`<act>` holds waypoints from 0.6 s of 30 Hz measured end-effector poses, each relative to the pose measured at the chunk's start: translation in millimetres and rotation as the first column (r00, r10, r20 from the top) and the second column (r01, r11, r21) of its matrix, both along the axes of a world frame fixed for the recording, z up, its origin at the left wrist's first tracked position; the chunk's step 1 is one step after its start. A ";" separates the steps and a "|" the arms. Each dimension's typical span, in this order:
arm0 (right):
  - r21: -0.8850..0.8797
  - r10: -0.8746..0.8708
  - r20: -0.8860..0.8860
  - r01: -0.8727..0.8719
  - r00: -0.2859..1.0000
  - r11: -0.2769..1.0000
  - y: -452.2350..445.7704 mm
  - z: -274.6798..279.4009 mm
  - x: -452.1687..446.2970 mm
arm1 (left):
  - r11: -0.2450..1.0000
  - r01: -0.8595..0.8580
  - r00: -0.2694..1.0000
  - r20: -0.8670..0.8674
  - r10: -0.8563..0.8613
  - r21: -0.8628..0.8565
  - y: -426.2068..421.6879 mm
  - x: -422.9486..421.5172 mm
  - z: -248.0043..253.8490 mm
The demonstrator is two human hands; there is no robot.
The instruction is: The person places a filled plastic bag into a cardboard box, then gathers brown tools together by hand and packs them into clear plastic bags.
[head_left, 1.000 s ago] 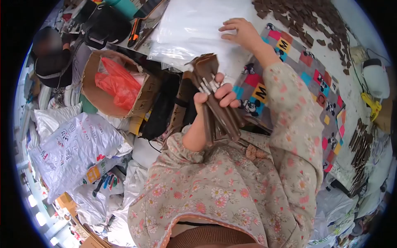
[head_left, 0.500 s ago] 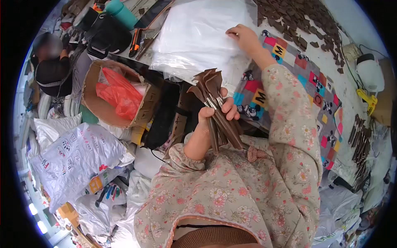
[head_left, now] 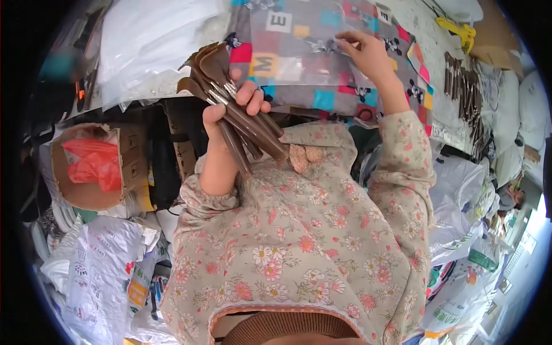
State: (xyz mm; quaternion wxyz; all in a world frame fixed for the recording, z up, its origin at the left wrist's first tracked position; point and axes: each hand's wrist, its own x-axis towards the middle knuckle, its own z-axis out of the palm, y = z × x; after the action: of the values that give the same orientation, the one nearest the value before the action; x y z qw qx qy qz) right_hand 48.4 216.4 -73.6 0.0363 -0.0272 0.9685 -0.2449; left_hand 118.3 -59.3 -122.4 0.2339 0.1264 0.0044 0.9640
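Observation:
My left hand point(head_left: 233, 106) is wrapped round several brown brushes point(head_left: 244, 123) with silvery ferrules; their wide brown heads point up and to the left. Over the patchwork cloth point(head_left: 325, 100) with cartoon and letter squares, my right hand point(head_left: 368, 54) pinches the edge of a clear plastic bag point(head_left: 305, 66), which lies across the cloth. A stack of white plastic bags point(head_left: 155, 43) rests on the table to the left of the brushes.
A cardboard box point(head_left: 132, 155) with a red plastic bag point(head_left: 95, 164) stands at the left. More brushes point(head_left: 463, 89) lie on the table at the right, near a yellow tool point(head_left: 457, 31). Full white sacks point(head_left: 103, 270) are at both sides.
The view has turned to the right. My right hand has moved from the white bag stack to above the cloth, with a clear bag now there. My left hand still holds the brushes.

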 end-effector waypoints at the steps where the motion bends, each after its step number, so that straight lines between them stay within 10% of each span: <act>1: -0.099 0.064 -0.162 -0.081 0.985 0.992 -6.1 -0.3 9.4 | 0.999 -0.001 1.000 -0.012 0.001 -0.035 -0.2 -1.3 1.1; 4: -0.177 0.238 -0.432 -0.340 0.870 0.924 -7.2 -3.7 31.9 | 0.997 -0.026 0.999 0.026 0.028 -0.072 -0.8 2.7 1.3; 6: 0.153 0.472 -0.333 -0.447 0.816 0.881 -12.5 5.0 55.8 | 0.996 -0.033 0.998 0.044 0.037 -0.088 -2.2 6.7 1.2; 18: 0.041 0.332 -0.399 -0.345 0.855 0.938 -42.3 -6.9 77.4 | 0.833 -0.277 0.961 -0.156 0.230 -0.479 -5.9 49.3 17.1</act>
State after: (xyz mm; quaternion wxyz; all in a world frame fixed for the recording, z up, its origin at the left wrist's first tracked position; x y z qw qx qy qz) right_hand 125.8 174.1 -80.5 -0.1202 -0.2470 0.9312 -0.2395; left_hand 167.6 -65.2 -105.3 0.1282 0.1048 0.2792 0.9459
